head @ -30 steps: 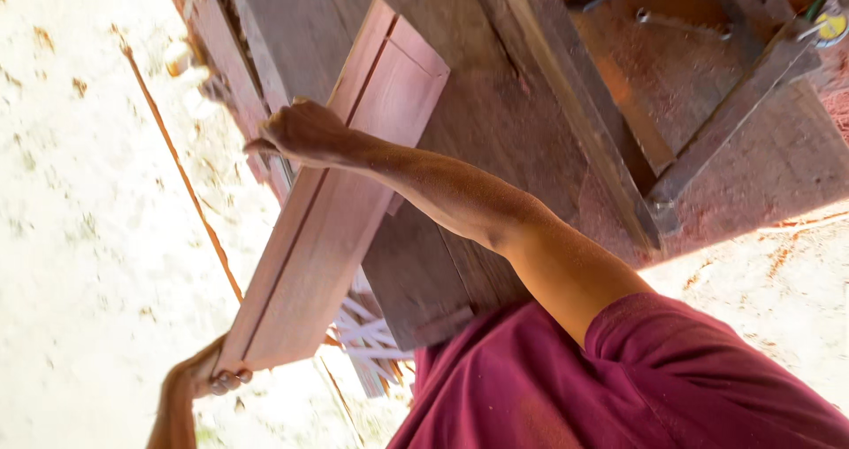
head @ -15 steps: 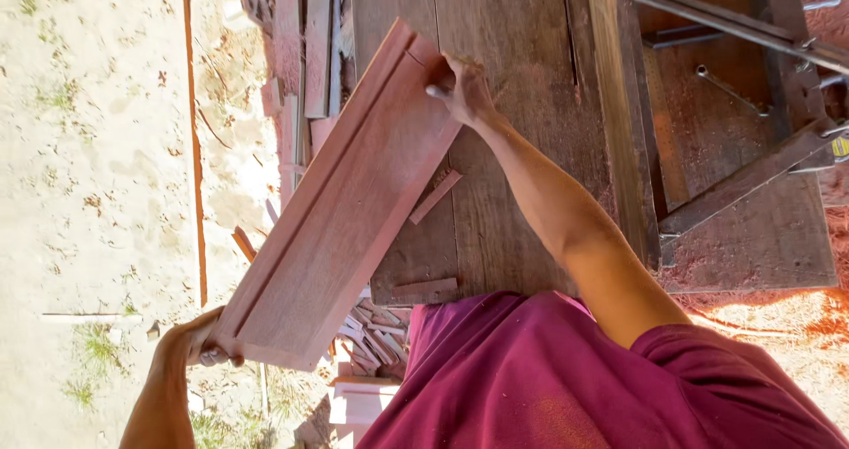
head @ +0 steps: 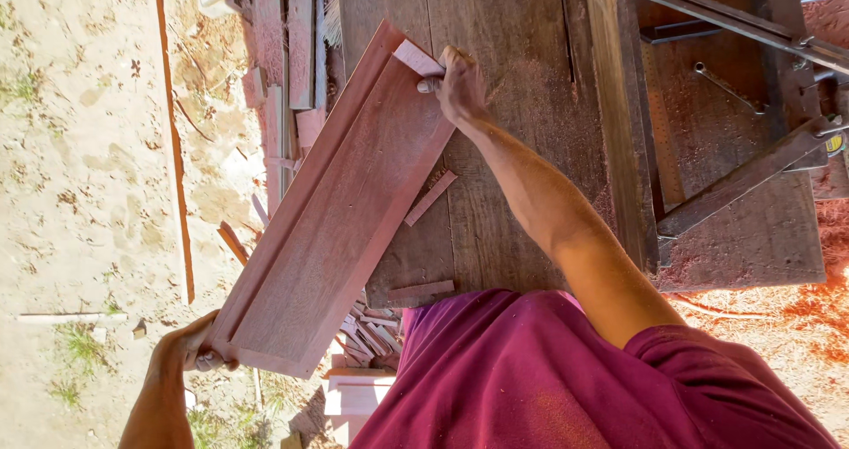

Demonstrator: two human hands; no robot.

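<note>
Since half a second ago the long reddish-brown wooden panel with a raised moulded edge (head: 340,206) has come a little further onto the weathered grey plank workbench (head: 522,130): its far end now lies over the bench boards, and the hand on that end has slid closer to the panel's corner. A second ago the panel sat further left, with more of it hanging past the bench edge over the sandy ground (head: 80,148).

The right hand (head: 460,84) is closed over the far end of the panel, fingers curled round its end edge and thumb side on top, the bare forearm running back toward the maroon shirt (head: 548,387). The left hand (head: 190,350) is clamped on the near left corner, fingers wrapped underneath and the thumb against the edge. The two hands are well apart, one at each end, so the panel lies slanted between them, its near end off the bench and above the ground.

On the bench just right of the panel lies a thin reddish wood offcut strip (head: 431,198). Near the bench's near edge, below the panel, is a heap of pale wood scraps (head: 367,338). Far right, a dark metal frame with bolts (head: 743,77) rests on red sawdust-covered boards.
</note>
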